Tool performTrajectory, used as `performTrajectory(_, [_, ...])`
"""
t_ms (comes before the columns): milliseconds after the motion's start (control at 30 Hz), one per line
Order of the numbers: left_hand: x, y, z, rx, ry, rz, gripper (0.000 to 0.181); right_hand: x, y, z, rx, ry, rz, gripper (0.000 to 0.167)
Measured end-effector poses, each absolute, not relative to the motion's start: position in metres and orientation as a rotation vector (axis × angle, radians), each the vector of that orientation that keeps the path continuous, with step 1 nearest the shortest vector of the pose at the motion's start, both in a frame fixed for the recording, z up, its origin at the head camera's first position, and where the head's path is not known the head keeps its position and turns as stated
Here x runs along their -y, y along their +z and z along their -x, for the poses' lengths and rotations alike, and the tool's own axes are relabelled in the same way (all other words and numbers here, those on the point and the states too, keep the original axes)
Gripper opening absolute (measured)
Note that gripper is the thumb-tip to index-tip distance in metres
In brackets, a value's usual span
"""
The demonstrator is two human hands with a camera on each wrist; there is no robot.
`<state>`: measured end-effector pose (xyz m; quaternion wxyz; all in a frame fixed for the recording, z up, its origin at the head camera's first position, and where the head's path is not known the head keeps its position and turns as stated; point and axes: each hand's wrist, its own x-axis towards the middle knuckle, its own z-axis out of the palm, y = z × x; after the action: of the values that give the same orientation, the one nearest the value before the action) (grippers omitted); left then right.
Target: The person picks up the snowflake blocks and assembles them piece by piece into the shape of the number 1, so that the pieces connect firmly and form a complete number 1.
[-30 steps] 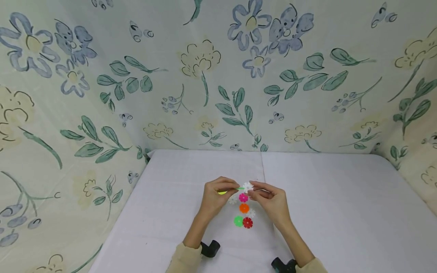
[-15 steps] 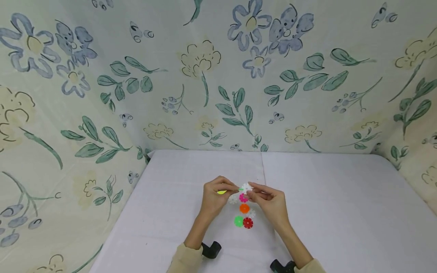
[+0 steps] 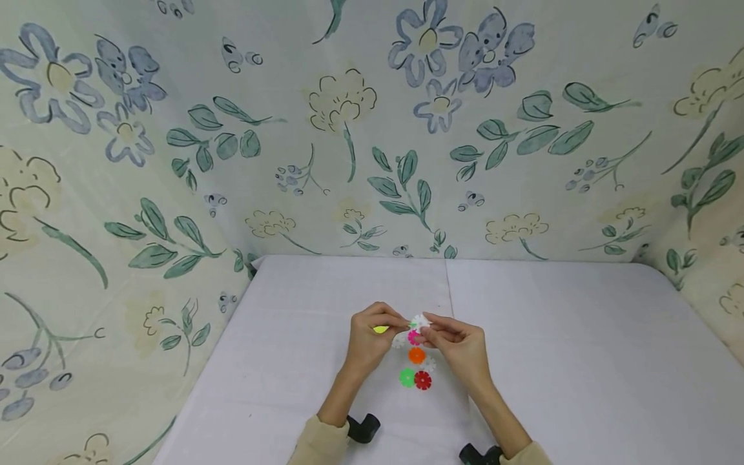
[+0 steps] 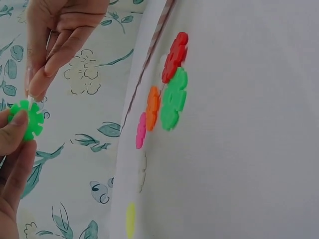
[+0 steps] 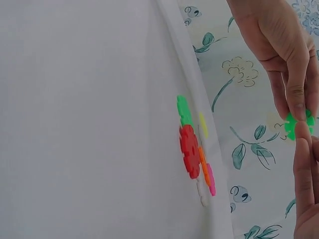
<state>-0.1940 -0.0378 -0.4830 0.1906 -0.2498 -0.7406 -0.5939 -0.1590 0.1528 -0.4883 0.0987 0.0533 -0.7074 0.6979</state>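
The left hand [image 3: 365,339] pinches a green disc [image 4: 36,119] and the right hand [image 3: 467,345] pinches a white disc [image 3: 420,321], edge to edge above the table [image 3: 552,336], where a skewed push could make the notches slip and drop one.

Pale floral-printed fabric backdrop [image 3: 383,129] and broad white tablecloth [image 3: 581,361], as you face them.
Behind the tablecloth's far edge [image 3: 523,261] and at your left and right, the backdrop bears blue flowers [image 3: 428,40], yellow blossoms [image 3: 341,100] and green leafy sprigs [image 3: 409,166]; a thin line [image 3: 447,284] runs from that edge toward you.
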Motion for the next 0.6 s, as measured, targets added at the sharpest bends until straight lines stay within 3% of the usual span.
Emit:
performTrajectory(233, [0.0427,-0.4798,0.1939,2.212,-1.652,0.708,0.008,-0.1533,-0.4875,0.1600,2.126,2.085,-0.136,0.032])
performTrajectory(433, [0.0452,-0.4779,0.1938,2.375,-1.670,0.733,0.033,-0.1557,-0.4865,0.1603,2.222,2.075,-0.131,0.032])
performTrajectory(600, [0.0443,-0.4824,0.1945,2.406,-1.696,0.769,0.034,-0.1565,-0.4865,0.1599,2.285,2.088,-0.151,0.033])
